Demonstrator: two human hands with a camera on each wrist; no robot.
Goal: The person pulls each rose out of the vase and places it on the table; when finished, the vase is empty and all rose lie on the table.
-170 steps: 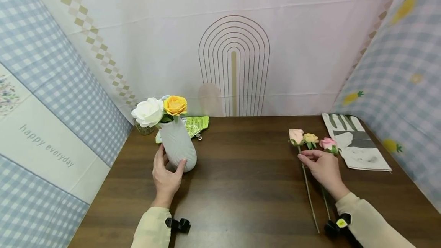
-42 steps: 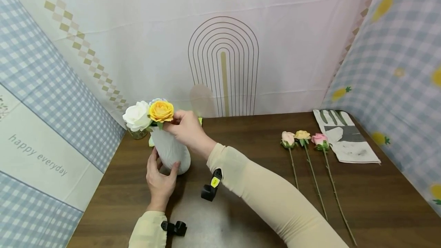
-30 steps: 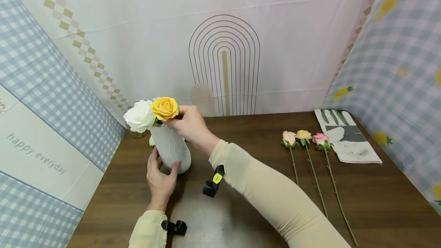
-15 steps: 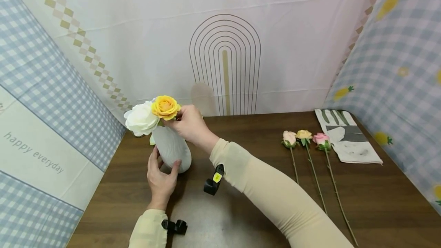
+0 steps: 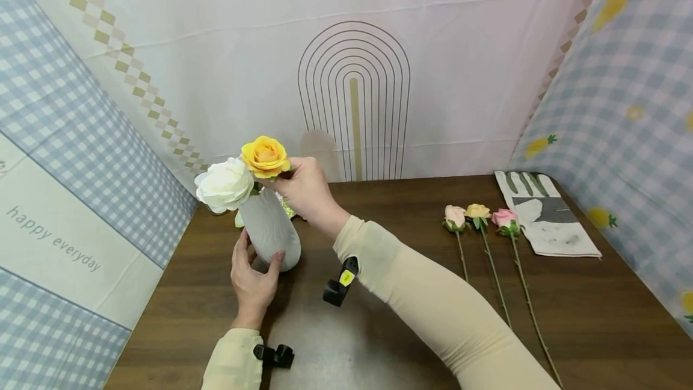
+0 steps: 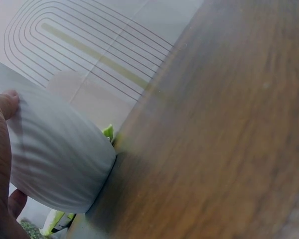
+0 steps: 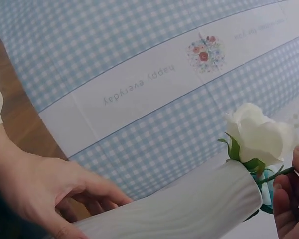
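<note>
A: What is the left hand (image 5: 254, 281) holding?

B: A pale ribbed vase (image 5: 271, 230), standing on the wood-grain counter (image 5: 390, 203). The fingers curl round its lower part, thumb on the near side.

A: And the right hand (image 5: 310, 190)?

B: Thumb and fingers pinch a green stem (image 7: 278, 175) at the vase's mouth, just under a yellow rose (image 5: 265, 156). How deep that stem reaches inside, I can't tell.

A: Any other bloom there?

B: A white rose (image 5: 224, 185) beside it, leaning out over the left of the rim.

A: And further off?

B: Well to the right lie a pale pink rose (image 5: 455, 215), a pale yellow rose (image 5: 477, 211) and a deeper pink rose (image 5: 505, 218), side by side. A printed cloth (image 5: 549, 215) lies just beyond. Behind the vase shows a green packet (image 5: 288, 208), mostly hidden.
</note>
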